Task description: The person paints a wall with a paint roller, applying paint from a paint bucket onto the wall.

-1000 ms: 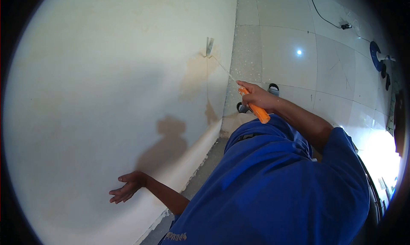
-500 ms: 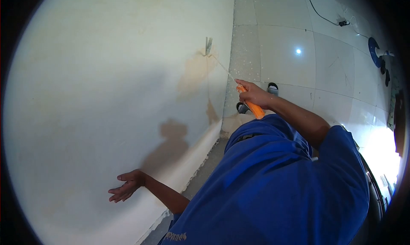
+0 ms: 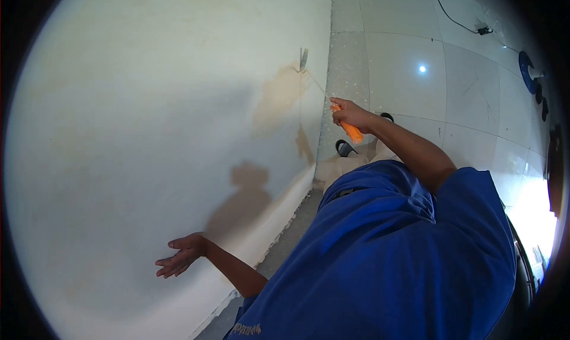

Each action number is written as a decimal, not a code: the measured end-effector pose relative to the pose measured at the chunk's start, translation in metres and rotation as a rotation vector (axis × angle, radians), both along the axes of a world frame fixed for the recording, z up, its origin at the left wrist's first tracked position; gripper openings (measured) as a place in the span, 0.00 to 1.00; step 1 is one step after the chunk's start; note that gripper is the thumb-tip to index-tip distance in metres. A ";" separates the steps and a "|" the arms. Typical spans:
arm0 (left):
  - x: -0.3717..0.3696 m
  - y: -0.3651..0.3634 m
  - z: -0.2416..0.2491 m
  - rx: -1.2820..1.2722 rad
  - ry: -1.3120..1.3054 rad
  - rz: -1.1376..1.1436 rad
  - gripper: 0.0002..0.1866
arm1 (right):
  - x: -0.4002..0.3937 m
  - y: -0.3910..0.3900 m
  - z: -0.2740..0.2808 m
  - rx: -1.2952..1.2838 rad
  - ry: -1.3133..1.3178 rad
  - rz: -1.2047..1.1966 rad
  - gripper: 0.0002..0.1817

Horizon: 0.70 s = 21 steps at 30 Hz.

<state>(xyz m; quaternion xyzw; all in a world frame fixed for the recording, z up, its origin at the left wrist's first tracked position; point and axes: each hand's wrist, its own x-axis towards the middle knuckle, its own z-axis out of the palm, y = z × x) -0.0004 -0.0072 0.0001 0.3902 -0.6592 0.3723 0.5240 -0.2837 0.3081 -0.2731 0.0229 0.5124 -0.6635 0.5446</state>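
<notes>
My right hand is wrapped round the orange handle of a tool, the forefinger stretched along its front end. From the handle a thin metal shaft runs to a narrow grey head, which overlaps the pale wall. A tan patch marks the wall beside and below that head. My left hand holds nothing; its fingers are spread and the palm is turned up, close in front of the wall's lower part.
Light floor tiles with white specks run along the wall's ragged bottom edge. My sandalled foot stands near the wall. A black cable and a blue round base are on the floor at upper right.
The whole view has shifted slightly. My right hand and the tool's head sit a little higher in view, the head also further right. My left hand stays spread near the wall.
</notes>
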 end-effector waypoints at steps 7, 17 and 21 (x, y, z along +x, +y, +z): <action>-0.002 0.002 0.001 -0.011 -0.008 -0.002 0.32 | 0.013 0.033 0.028 -0.101 -0.005 0.042 0.43; 0.000 0.000 0.000 -0.021 0.003 0.012 0.32 | 0.007 0.021 0.021 -0.059 0.042 0.008 0.43; -0.003 0.001 0.002 -0.017 0.005 -0.004 0.32 | 0.026 0.034 0.031 -0.099 0.075 -0.006 0.42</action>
